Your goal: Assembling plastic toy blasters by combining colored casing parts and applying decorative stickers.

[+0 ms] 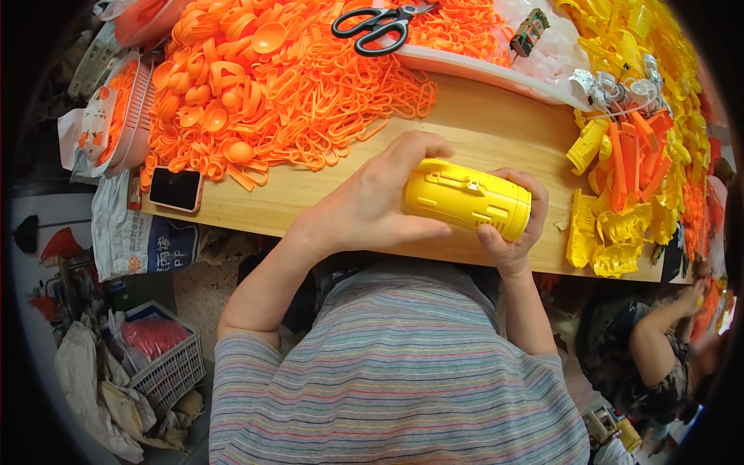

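Note:
A yellow plastic cylindrical casing (457, 194) lies tilted above the table's near edge, with a raised latch-like piece along its upper side. My right hand (519, 217) grips its right end, thumb in front and fingers behind. Around the left end my left hand (380, 190) is cupped, thumb stretched along the lower edge and fingers arched over the top, held apart. Whether the left palm touches the casing I cannot tell.
Heaped orange plastic parts (294, 101) cover the far left of the wooden table (511, 124). Scissors (376, 29) lie beyond the casing; a phone (176, 189) sits at the left edge. Yellow parts (620, 232) and orange strips (637, 155) pile up on the right. Another person (659, 349) sits lower right.

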A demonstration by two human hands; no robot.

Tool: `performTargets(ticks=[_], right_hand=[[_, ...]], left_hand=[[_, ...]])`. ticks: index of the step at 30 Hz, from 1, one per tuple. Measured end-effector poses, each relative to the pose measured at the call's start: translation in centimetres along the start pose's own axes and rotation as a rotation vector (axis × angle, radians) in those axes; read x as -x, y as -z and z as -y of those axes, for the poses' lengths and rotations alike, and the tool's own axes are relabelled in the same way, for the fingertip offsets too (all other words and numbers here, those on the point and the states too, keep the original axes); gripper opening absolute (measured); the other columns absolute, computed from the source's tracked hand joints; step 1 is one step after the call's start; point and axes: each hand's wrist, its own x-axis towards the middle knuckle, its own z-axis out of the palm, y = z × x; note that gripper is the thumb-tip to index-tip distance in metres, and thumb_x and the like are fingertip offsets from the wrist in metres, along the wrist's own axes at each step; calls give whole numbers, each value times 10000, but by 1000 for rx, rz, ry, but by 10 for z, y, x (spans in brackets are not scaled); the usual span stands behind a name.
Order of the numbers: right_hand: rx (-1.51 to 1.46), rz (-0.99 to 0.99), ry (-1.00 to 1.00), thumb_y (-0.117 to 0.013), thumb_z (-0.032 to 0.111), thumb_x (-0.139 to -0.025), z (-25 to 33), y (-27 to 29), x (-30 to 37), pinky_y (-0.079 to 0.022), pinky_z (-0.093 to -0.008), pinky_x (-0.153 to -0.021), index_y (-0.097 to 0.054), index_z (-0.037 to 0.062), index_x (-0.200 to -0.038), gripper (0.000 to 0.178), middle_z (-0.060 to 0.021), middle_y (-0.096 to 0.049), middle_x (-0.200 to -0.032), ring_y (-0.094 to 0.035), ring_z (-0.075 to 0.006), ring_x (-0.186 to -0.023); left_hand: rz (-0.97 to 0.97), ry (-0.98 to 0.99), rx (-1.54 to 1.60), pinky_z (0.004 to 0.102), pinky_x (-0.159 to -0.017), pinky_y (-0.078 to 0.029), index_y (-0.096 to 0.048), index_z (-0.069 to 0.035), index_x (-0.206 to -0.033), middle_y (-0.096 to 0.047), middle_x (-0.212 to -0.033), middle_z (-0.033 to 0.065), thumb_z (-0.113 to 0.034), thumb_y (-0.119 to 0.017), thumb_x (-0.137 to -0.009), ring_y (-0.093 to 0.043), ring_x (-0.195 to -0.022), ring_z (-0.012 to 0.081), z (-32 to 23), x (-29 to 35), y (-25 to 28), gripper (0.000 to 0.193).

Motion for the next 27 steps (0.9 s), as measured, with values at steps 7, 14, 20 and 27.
performTargets(ticks=[7,14,20,27], right_hand=[[34,19,-17,-811,192,-716,10,-9,-2,-482,-333,-849,-415,20,-1238,678,-149,-539,-1097,-562,-217,-973],[141,67,163,-810,158,-707,11,-11,-12,-476,-355,-860,-418,26,-1232,668,-169,-531,-1115,-546,-251,-1002],[174,114,214,-809,160,-709,11,-13,-13,-469,-382,-878,-412,26,-1242,678,-195,-518,-1139,-536,-284,-1028],[276,76,230,-766,221,-743,21,-24,-8,-435,-392,-926,-405,47,-1228,630,-216,-524,-1131,-523,-297,-1050]], left_hand=[[-162,154,340,321,-902,-457,-716,-39,-976,-614,-1061,93,-94,-736,-807,-574,-1039,168,6,-1,-27,179],[-251,66,393,293,-877,-456,-667,-24,-1041,-616,-1032,91,-232,-668,-883,-592,-943,163,27,-4,-29,261],[-377,248,591,302,-832,-463,-607,12,-973,-608,-967,116,-475,-266,-1032,-585,-888,166,38,-4,-36,598],[-423,245,565,286,-752,-444,-600,-7,-782,-586,-778,98,-459,-170,-1040,-554,-769,162,38,-9,-31,675]])
